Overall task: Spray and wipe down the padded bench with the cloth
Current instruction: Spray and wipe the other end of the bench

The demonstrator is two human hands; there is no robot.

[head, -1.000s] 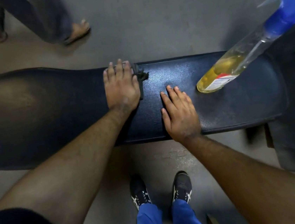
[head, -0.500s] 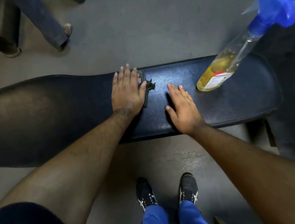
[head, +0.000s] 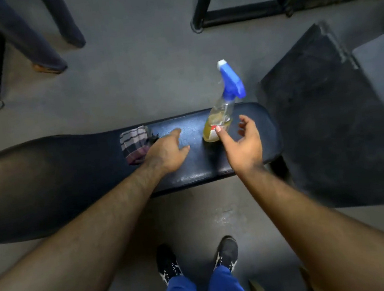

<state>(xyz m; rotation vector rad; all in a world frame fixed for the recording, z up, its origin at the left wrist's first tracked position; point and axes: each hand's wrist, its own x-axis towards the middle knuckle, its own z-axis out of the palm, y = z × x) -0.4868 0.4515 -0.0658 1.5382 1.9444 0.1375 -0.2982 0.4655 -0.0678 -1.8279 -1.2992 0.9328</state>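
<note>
The dark padded bench (head: 46, 181) runs left to right across the middle of the view. A striped cloth (head: 134, 143) lies on its pad, uncovered. Just right of the cloth, my left hand (head: 166, 151) hovers over the pad with fingers relaxed and holds nothing. A spray bottle (head: 221, 118) with yellow liquid and a blue trigger head stands upright near the bench's right end. My right hand (head: 242, 145) is spread open around the bottle's base, thumb tip at its label, fingers apart from it on the right.
A black mat (head: 331, 115) lies on the floor right of the bench. Black metal frame legs (head: 242, 11) stand at the back. Another person's legs (head: 38, 40) are at the upper left. My two dark shoes (head: 197, 259) stand below the bench.
My left hand has lifted off the cloth and moved right, uncovering it. My right hand has left the pad and moved to the bottle's base. The view has pulled back.
</note>
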